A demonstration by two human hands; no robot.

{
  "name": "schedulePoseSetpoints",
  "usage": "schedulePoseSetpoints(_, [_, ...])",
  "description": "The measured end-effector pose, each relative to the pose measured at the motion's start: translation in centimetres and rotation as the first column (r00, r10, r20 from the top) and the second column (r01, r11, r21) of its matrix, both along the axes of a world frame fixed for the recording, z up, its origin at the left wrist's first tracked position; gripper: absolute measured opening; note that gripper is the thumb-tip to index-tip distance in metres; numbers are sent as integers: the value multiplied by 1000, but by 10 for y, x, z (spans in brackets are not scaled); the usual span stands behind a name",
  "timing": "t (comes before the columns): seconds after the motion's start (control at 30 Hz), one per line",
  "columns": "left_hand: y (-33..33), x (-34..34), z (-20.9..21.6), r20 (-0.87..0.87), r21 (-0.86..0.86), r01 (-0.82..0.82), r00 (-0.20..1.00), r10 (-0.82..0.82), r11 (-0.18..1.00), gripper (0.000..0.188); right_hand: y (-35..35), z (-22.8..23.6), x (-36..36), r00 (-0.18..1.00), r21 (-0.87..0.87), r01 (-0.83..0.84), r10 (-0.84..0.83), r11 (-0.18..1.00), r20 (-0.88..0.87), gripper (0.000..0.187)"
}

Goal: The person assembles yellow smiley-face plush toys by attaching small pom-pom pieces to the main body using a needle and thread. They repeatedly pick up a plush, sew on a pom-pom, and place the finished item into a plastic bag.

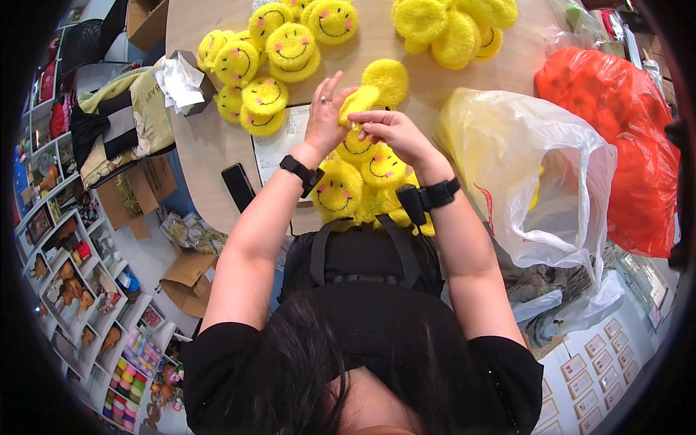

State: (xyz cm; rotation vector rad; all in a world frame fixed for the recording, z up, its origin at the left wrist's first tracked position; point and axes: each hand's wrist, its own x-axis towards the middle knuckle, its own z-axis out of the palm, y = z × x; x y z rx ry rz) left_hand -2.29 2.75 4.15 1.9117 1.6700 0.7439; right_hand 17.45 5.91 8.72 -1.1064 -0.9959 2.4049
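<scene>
Over the table, my left hand [328,116] grips a yellow fuzzy plush piece [357,106], thumb side toward me and the other fingers raised. My right hand [397,135] is closed in a pinch at the near edge of that piece; what lies between its fingertips is too small to make out. Just beyond is a round yellow plush disc [385,81]. Below my hands, several fuzzy smiley plush faces [338,185] are heaped against my front. An open notebook [273,147] with writing lies partly under my left wrist.
More smiley plushes [292,52] are piled at the far left of the table, with another yellow heap [457,29] at the far right. A white plastic bag [533,159] and a red bag [609,130] stand at the right. A phone [237,185] and a tissue-filled box [191,83] sit left.
</scene>
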Motion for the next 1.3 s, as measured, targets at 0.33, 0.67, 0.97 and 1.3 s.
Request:
schedulePoseSetpoints(0.33, [-15, -1, 55, 779, -617, 382, 421, 464, 688, 59, -13, 9, 16, 881, 447, 320, -436, 835, 184, 31])
schedulePoseSetpoints(0.67, [-37, -4, 36, 776, -629, 461, 323, 542, 626, 30, -28, 14, 18, 872, 247, 322, -388, 914, 298, 24])
schedulePoseSetpoints(0.97, [-37, 1, 53, 734, -655, 384, 526, 429, 650, 34, -29, 8, 6, 892, 297, 280, -362, 913, 272, 29])
schedulePoseSetpoints(1.3, [-39, -2, 60, 723, -690, 497, 505, 471, 526, 40, 2, 7, 5, 931, 104, 255, -273, 961, 242, 21])
